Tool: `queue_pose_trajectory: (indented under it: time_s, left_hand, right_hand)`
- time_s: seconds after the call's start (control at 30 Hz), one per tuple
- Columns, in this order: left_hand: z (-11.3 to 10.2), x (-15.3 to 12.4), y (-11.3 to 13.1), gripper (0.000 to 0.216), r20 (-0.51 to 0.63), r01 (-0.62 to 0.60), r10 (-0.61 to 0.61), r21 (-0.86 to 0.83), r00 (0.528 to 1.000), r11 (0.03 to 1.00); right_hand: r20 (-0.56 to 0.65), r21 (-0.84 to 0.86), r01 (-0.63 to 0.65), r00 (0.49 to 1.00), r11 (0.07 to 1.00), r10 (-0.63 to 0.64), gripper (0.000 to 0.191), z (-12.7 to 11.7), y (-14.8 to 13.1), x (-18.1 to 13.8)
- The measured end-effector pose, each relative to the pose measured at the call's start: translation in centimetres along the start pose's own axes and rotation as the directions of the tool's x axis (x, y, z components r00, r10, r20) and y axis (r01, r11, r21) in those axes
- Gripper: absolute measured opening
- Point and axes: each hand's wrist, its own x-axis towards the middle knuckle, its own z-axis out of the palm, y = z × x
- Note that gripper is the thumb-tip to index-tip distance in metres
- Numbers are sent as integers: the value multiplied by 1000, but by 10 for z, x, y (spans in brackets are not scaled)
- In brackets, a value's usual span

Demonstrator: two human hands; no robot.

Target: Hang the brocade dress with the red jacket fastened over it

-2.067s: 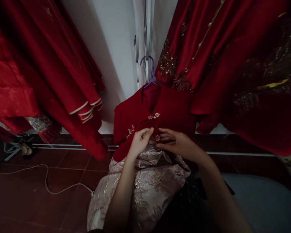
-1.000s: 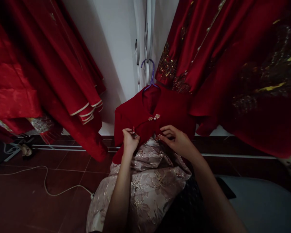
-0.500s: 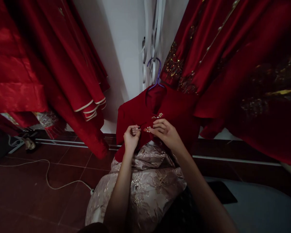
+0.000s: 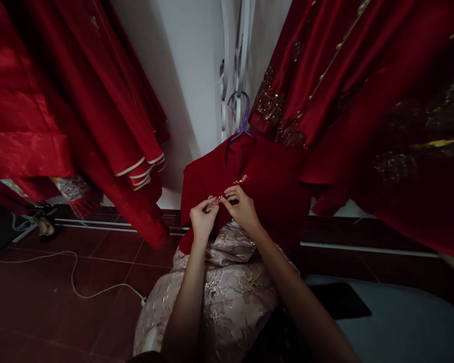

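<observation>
A dark red jacket hangs on a purple hanger in front of me. At its front edges, my left hand pinches one side of a beaded clasp. Fingertips of my right hand are closed on the clasp's other side, almost touching the left fingers. Another beaded clasp sits just above my right hand on the jacket front. Below the jacket spreads a pale, shiny patterned fabric, partly covered by my forearms.
Red garments hang at the left and more red garments with gold decoration at the right. A white cable with a plug crosses the tiled floor. A grey-blue surface bearing a black flat object lies lower right.
My right hand has moved left, bringing its side of the clasp up to my left fingers. The jacket's right front is drawn left with it. My left hand has barely moved.
</observation>
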Motion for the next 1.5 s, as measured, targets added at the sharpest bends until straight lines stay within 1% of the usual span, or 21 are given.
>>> queue_pose_trajectory:
  time_s: [0.17, 0.3, 0.37, 0.43, 0.5, 0.53, 0.6, 0.67, 0.7, 0.73, 0.77, 0.83, 0.93, 1.0, 1.07, 1.17, 1.23, 1.3, 1.37, 1.43, 1.5]
  left_hand:
    - [-3, -1, -2, 28, 15, -3, 2, 57, 1000, 998]
    - [-5, 3, -3, 23, 63, 2, -6, 57, 998, 998]
    - [-7, 5, -3, 21, 109, 8, -13, 42, 994, 999]
    - [-13, 6, -3, 20, 177, -22, 12, 54, 984, 998]
    - [-23, 5, -6, 23, 222, -97, 66, 131, 973, 987]
    - [-29, 3, -8, 25, 243, -135, 86, 192, 966, 972]
    - [-43, -5, -16, 27, 314, -176, 69, 327, 947, 929]
    - [-54, -14, -25, 28, 389, -184, -3, 442, 921, 878]
    - [-57, -19, -29, 30, 407, -184, -35, 486, 913, 855]
    - [-60, -23, -33, 31, 411, -185, -53, 517, 910, 836]
    - [-61, -27, -35, 33, 409, -189, -57, 536, 911, 823]
    - [-62, -33, -36, 34, 427, -207, -50, 534, 903, 820]
    - [-64, -36, -29, 36, 513, -241, -44, 476, 857, 846]
    - [-67, -38, -23, 38, 550, -228, -72, 457, 832, 860]
    - [-68, -39, -18, 39, 558, -189, -112, 455, 822, 870]
    - [-65, -41, -17, 33, 541, -128, -156, 451, 827, 883]
    - [-62, -42, -20, 29, 516, -95, -182, 466, 837, 880]
    - [-59, -42, -24, 28, 475, -68, -211, 504, 854, 861]
    - [-58, -42, -26, 24, 442, -55, -240, 557, 864, 829]
    - [-57, -41, -25, 19, 429, -75, -239, 596, 871, 799]
    - [-57, -42, -23, 16, 424, -136, -178, 611, 888, 780]
  right_hand:
    - [-7, -39, -4, 1000, 999, 4, 18, 1, 0, -6]
    - [-44, -53, -15, 999, 998, 13, 19, 6, 1, -9]
    - [-38, -50, -26, 999, 998, 24, 20, 5, 0, -9]
    - [31, -47, -35, 999, 998, 37, 20, -4, -1, -7]
    - [163, -64, -50, 985, 997, 60, 19, -23, -2, -6]
    - [237, -84, -64, 968, 994, 83, 19, -35, -3, -8]
    - [384, -145, -104, 911, 984, 153, 19, -62, -2, -14]
    - [508, -181, -128, 837, 975, 204, 20, -84, 1, -25]
    - [538, -201, -130, 814, 971, 220, 20, -92, 4, -32]
    - [549, -222, -132, 802, 966, 236, 21, -97, 7, -38]
    - [541, -245, -131, 804, 961, 248, 23, -100, 10, -43]
    - [489, -281, -135, 832, 950, 262, 27, -101, 15, -49]
    - [410, -276, -149, 875, 950, 257, 28, -95, 18, -49]
    - [380, -262, -149, 893, 953, 243, 27, -91, 18, -47]
    - [382, -249, -127, 898, 960, 217, 29, -84, 21, -46]
    - [394, -241, -106, 898, 965, 197, 35, -71, 29, -47]
    - [351, -265, -122, 912, 956, 214, 36, -63, 35, -49]
    - [309, -298, -135, 923, 945, 229, 32, -59, 39, -49]
    - [309, -327, -132, 921, 936, 238, 26, -59, 39, -50]
    - [322, -347, -118, 917, 930, 236, 18, -63, 34, -49]
    - [332, -356, -89, 918, 930, 215, 12, -67, 28, -49]
